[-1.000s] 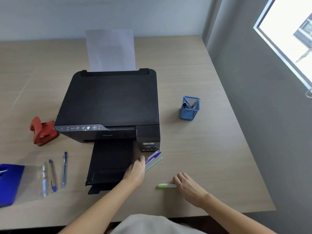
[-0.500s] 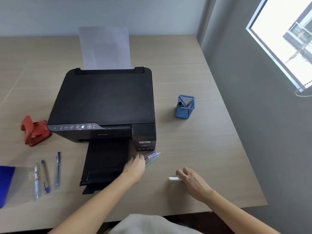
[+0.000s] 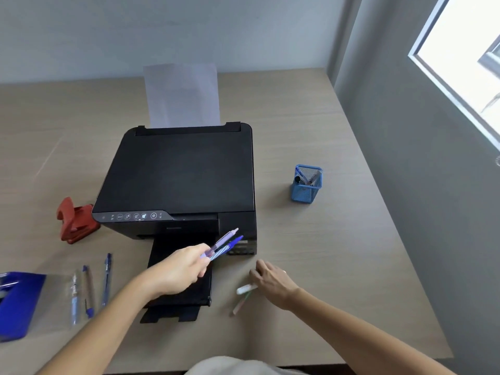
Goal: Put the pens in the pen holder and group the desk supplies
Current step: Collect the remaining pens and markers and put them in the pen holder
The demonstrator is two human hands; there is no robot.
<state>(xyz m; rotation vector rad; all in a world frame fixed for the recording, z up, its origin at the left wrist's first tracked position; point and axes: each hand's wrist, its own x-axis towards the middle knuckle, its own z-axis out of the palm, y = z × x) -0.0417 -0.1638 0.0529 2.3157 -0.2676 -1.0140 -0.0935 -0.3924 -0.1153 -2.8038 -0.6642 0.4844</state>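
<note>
My left hand (image 3: 181,269) is lifted over the printer's output tray and grips a purple pen and a blue pen (image 3: 226,242), their tips pointing up and right. My right hand (image 3: 272,280) is low on the desk, its fingers closed on the end of a green-and-white pen (image 3: 245,289). A thin green pen (image 3: 239,305) lies on the desk just below it. The blue mesh pen holder (image 3: 307,189) stands at the right and has a few pens inside. Three more pens (image 3: 89,289) lie side by side at the left.
A black printer (image 3: 184,174) with a sheet of paper (image 3: 182,96) fills the desk's middle, its tray (image 3: 186,299) extended toward me. A red hole punch (image 3: 77,223) sits to its left, and a blue object (image 3: 17,304) at the left edge. A grey wall borders the desk's right side.
My left hand has risen off the desk with the purple and blue pens. The thin green pen now lies on the desk. My right hand has closed on the green-and-white pen.
</note>
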